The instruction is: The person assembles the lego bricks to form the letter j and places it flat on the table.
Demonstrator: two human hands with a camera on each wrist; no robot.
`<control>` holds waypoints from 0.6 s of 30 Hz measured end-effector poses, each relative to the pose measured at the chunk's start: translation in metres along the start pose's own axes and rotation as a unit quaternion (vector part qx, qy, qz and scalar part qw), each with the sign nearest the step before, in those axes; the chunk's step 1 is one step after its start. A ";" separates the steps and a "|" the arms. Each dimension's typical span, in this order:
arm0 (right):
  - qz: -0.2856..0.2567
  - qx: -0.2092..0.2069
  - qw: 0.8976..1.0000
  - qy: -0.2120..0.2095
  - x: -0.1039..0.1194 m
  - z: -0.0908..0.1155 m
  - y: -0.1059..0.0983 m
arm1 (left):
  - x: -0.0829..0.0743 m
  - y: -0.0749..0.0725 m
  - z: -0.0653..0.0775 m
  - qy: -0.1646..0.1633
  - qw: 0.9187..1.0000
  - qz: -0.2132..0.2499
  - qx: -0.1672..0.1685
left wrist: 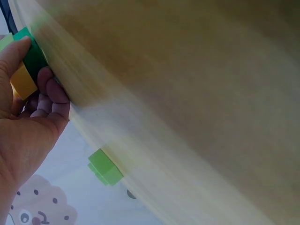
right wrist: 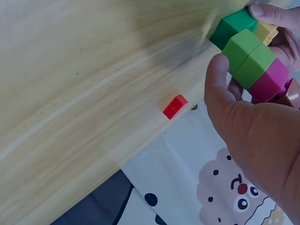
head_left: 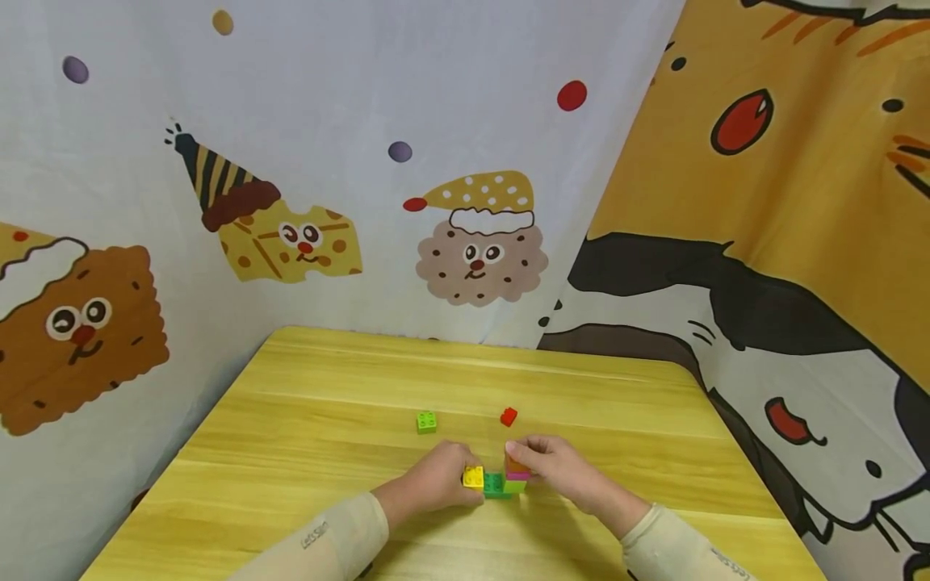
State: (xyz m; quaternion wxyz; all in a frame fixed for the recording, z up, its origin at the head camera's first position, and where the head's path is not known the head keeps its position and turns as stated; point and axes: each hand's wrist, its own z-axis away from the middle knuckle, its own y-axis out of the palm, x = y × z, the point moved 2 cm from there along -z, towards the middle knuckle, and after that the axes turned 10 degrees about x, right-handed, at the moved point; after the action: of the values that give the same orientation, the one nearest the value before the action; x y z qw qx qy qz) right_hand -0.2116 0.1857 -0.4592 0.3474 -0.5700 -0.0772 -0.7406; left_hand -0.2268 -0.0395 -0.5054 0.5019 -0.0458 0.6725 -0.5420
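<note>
Low over the near part of the table, both hands hold one joined toy-brick build. Its base is a dark green brick (head_left: 494,484), with a yellow brick (head_left: 474,477) on the left end. On the right end rises a stack: light green bricks (right wrist: 255,63), a magenta brick (right wrist: 270,79) and an orange-brown brick (right wrist: 293,93) on top. My left hand (head_left: 439,478) grips the yellow and dark green end between thumb and fingers. The right hand (head_left: 563,468) holds the stack, thumb at the orange-brown brick; part of the stack is hidden behind it.
A loose light green brick (head_left: 426,423) lies beyond the left hand, studs up. Farther right, a small red brick (head_left: 508,416) lies beyond the right hand. The wooden table (head_left: 327,379) ends at a printed cloth (head_left: 327,121) at the back and right.
</note>
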 end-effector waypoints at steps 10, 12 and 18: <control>-0.088 0.015 0.994 0.057 -0.009 0.001 0.004 | -0.001 0.000 0.001 -0.006 1.000 -0.012 -0.002; -0.098 0.023 0.993 0.057 -0.010 0.001 0.004 | -0.001 0.000 0.001 -0.006 1.000 -0.014 -0.003; -0.120 0.034 0.991 0.051 -0.012 0.001 0.005 | 0.000 0.000 0.001 -0.003 1.000 -0.010 -0.002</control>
State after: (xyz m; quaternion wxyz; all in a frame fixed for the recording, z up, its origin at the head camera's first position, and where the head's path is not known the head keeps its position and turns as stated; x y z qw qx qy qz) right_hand -0.2066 0.1870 -0.4712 0.2791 -0.5061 -0.1527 -0.8017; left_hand -0.2264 -0.0399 -0.5052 0.4984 -0.0548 0.6716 -0.5455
